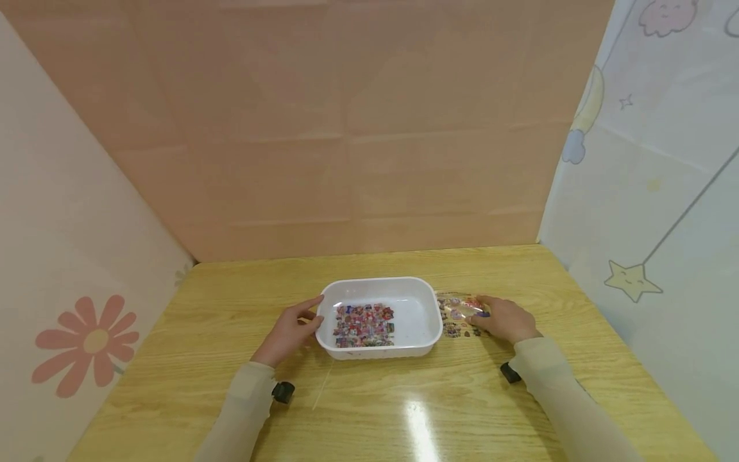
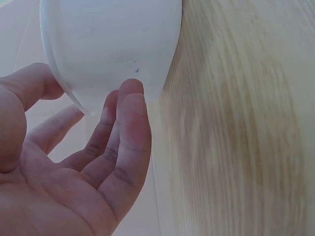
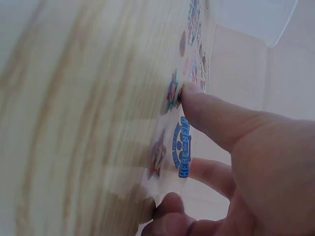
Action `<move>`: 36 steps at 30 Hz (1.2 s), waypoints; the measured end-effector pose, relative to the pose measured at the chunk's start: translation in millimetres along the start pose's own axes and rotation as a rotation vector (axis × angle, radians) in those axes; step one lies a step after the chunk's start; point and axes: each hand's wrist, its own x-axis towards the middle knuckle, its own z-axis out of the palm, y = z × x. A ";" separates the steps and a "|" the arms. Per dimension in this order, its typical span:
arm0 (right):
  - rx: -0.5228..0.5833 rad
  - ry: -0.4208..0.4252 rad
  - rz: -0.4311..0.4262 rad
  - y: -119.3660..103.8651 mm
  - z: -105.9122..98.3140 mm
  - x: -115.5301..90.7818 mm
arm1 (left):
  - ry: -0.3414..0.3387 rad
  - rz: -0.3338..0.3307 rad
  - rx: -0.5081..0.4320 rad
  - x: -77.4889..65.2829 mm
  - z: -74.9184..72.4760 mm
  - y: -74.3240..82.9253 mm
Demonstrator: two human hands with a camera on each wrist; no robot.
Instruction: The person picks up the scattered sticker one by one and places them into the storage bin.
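Observation:
A white plastic basin (image 1: 416,326) stands in the middle of the table. Inside it, toward the left, lies a sheet of colourful cartoon stickers (image 1: 364,326). My left hand (image 1: 293,327) holds the basin's left end, thumb at the rim and fingers against the outer wall (image 2: 113,44). To the right of the basin, a clear sticker sheet (image 1: 453,316) with cartoon figures lies on the table, partly covered by my right hand (image 1: 507,319). That hand pinches the sheet's right part, where blue lettering (image 3: 182,150) shows in the right wrist view.
The wood-grain table (image 1: 231,308) meets a pinkish-brown backdrop (image 1: 346,160) behind. Patterned white walls stand at the left (image 1: 52,224) and right (image 1: 664,179). A thin pale strip or line (image 1: 323,385) runs on the table in front of the basin's left end.

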 end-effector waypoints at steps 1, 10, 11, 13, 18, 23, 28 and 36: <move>0.003 0.002 -0.001 0.1 0.3 0.0 | 0.000 0.002 0.000 0.0 0.0 0.1; 0.037 0.010 0.008 -3.3 2.1 -1.2 | -0.009 0.013 0.003 -0.3 -1.1 -0.5; 0.042 0.010 0.011 -3.9 1.9 -1.2 | -0.010 0.015 0.002 -0.1 -1.3 -0.7; 0.051 0.011 0.017 -5.0 1.9 -1.2 | -0.010 0.016 0.001 0.0 -1.7 -0.9; 0.093 0.029 0.039 -5.5 3.5 -0.9 | -0.009 0.021 0.005 0.5 -2.5 -0.5; 0.164 0.056 0.083 -2.9 3.9 -0.1 | -0.011 0.029 0.015 0.5 -2.6 0.6; 0.212 0.064 0.116 -0.1 4.1 0.4 | -0.013 0.032 0.013 -0.9 -2.5 2.4; 0.289 0.096 0.127 -1.1 0.1 -4.3 | -0.016 0.030 0.008 -9.0 -2.8 15.3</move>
